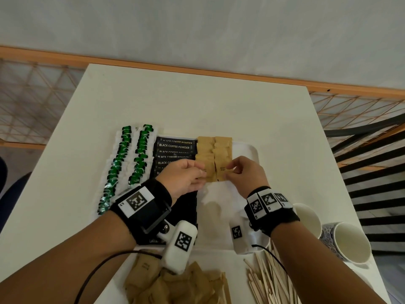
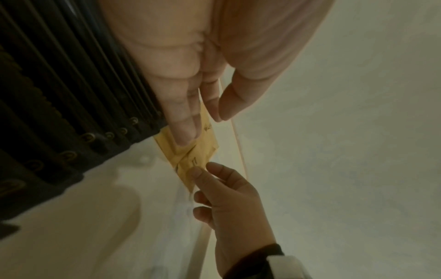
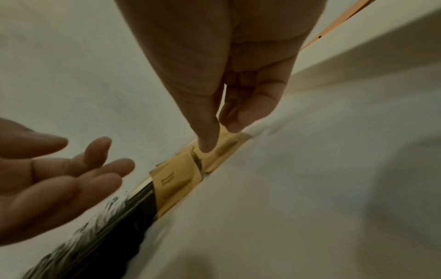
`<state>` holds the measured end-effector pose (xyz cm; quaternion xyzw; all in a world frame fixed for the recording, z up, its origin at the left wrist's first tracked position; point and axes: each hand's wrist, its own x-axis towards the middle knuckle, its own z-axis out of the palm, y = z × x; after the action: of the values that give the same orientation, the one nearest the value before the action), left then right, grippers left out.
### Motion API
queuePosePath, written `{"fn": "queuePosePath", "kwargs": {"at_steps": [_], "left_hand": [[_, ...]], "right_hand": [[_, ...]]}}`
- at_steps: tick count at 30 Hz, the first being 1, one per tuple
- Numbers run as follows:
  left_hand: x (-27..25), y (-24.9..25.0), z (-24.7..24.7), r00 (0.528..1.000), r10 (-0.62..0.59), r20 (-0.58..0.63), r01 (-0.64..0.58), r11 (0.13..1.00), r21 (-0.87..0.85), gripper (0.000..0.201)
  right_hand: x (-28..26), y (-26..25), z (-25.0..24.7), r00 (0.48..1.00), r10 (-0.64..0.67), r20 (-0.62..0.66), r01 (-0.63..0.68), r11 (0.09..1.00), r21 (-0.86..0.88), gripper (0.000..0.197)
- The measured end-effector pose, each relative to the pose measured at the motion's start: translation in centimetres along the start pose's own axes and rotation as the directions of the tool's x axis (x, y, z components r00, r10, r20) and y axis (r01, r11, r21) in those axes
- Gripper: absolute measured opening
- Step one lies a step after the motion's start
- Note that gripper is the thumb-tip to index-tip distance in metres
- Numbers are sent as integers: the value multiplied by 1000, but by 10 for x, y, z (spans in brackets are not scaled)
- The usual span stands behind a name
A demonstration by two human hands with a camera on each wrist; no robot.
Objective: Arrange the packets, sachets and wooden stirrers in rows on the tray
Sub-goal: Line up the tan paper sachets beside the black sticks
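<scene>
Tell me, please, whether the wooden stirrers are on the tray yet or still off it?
Off it: the wooden stirrers lie in a loose heap on the table, nearer the person than the tray.

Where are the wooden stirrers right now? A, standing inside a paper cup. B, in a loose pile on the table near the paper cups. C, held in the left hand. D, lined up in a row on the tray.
B: the wooden stirrers lie in a loose pile on the table, beside the paper cups and off the tray.

head: above, looking down | wrists: close, along fingers (image 2: 183, 120) | shared: brown sachets (image 1: 215, 160)
</scene>
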<state>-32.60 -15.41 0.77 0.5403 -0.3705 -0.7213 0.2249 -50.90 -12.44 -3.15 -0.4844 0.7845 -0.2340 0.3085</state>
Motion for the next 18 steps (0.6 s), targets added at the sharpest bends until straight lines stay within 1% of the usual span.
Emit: {"fn": "queuePosePath", "kwargs": {"at_steps": [2,4,6,7,8,9,10,11,12,13,14,15,16,17,18], "left_hand": [[-13,3,-9,999,32,-7,-32,999,-20,13],[-29,3,-24,996,81,-26,-81,997,-2,13],[-47,-1,-41,992,116,-40,-110,986,129,12],[-57,-7,-51,991,130,-38,-117,962,245,12],[-66,-16,-60,989,147,-27,-126,918,377,13],[-76,-26,-69,985,172,-5,-146,848,510,14],[-86,-39,-76,977,208,37,-184,752,632,14],[-98,-51,-80,968,226,110,-229,610,759,9],[-108,-62,-83,957,203,206,-276,429,860,9],[-117,-74,-85,946,135,296,-321,249,914,28],[-124,-87,-86,931,65,359,-364,109,925,48],[-132,-95,-85,934,10,358,-358,27,933,63],[-138,-103,-84,940,5,342,-342,-5,940,74],[-144,-110,-83,948,20,318,-318,-8,948,86],[-149,-117,-82,946,42,321,-321,-12,947,97]], "right_hand": [[-10,-4,-2,1000,-18,19,18,1000,-1,9],[-24,-7,-4,997,-54,57,55,998,-8,8],[-42,-10,-5,990,-88,113,93,995,-39,7],[-52,-12,-4,983,-98,156,109,992,-62,6],[-63,-13,-4,972,-105,211,128,987,-95,6],[-76,-15,-3,955,-111,275,154,978,-138,6],[-88,-16,-2,933,-117,341,189,964,-187,6],[-102,-16,0,907,-124,402,233,944,-234,8],[-116,-15,1,882,-130,453,279,918,-280,11],[-130,-14,3,858,-131,496,323,889,-324,17],[-144,-11,6,836,-121,535,361,855,-371,24],[-157,-9,8,816,-102,569,394,819,-417,32],[-168,-5,10,800,-80,595,419,784,-458,42],[-178,-2,12,788,-65,612,438,759,-483,53],[-185,2,12,778,-61,626,453,745,-489,65]]}}
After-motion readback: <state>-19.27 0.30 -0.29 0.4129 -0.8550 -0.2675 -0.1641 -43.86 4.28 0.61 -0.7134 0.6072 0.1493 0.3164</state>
